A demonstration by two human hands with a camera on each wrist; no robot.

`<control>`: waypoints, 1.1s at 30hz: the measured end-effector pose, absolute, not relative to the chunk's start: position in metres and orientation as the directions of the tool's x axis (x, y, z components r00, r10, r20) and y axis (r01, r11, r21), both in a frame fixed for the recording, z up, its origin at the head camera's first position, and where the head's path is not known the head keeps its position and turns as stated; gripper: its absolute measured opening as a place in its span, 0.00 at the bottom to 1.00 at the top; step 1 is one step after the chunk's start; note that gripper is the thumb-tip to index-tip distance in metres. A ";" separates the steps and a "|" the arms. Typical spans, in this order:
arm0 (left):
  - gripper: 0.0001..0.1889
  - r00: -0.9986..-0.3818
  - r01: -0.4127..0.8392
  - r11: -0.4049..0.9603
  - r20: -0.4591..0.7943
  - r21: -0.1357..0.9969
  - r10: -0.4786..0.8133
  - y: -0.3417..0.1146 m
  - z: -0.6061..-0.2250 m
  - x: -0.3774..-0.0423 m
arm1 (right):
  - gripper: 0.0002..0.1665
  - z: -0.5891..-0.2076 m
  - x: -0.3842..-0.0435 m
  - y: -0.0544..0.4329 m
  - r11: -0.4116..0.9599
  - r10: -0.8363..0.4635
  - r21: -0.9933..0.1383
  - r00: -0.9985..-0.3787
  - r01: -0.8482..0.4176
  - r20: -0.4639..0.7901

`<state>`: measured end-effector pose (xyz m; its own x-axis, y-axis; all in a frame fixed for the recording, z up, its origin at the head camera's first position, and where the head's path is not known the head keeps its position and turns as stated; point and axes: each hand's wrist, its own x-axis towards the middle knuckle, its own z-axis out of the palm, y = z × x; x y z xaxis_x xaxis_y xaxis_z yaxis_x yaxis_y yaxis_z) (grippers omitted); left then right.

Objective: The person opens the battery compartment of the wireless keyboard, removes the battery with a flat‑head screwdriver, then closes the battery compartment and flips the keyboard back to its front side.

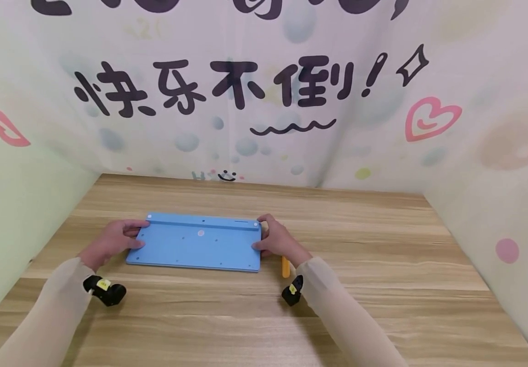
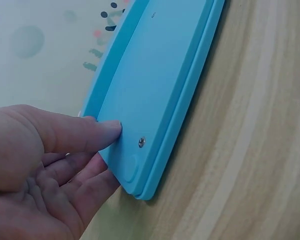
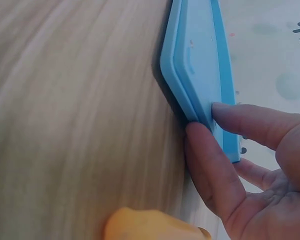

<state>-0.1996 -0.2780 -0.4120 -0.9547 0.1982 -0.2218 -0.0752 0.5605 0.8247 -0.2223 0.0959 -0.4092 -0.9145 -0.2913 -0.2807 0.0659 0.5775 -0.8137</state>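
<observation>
A light blue keyboard (image 1: 195, 247) is held bottom side up, its screws and round feet showing; its keys are out of sight. My left hand (image 1: 113, 238) grips its left end. In the left wrist view the left thumb (image 2: 97, 135) presses on the upturned face of the keyboard (image 2: 155, 75), with fingers beneath. My right hand (image 1: 279, 237) pinches the right end. From the right wrist, the right thumb (image 3: 255, 120) lies on the upturned face of the keyboard (image 3: 200, 55) and fingers reach under its edge. Whether it touches the table all along I cannot tell.
An orange object (image 1: 285, 267) lies on the wooden table (image 1: 209, 321) just below my right hand, partly hidden by it; its kind is unclear. A printed white cloth (image 1: 227, 148) stands behind the table and along its right side.
</observation>
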 end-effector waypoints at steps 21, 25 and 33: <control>0.29 -0.960 -0.121 0.638 -0.253 0.760 0.119 -0.273 -0.412 -0.199 | 0.42 -0.414 -0.213 0.094 0.548 -0.268 -0.833 -0.926 0.080 -0.265; 0.28 -0.959 -0.115 0.652 -0.254 0.750 0.123 -0.272 -0.410 -0.199 | 0.42 -0.414 -0.213 0.095 0.544 -0.270 -0.835 -0.926 0.080 -0.264; 0.28 -0.957 -0.122 0.654 -0.264 0.747 0.122 -0.269 -0.396 -0.200 | 0.42 -0.416 -0.215 0.095 0.547 -0.271 -0.834 -0.930 0.065 -0.250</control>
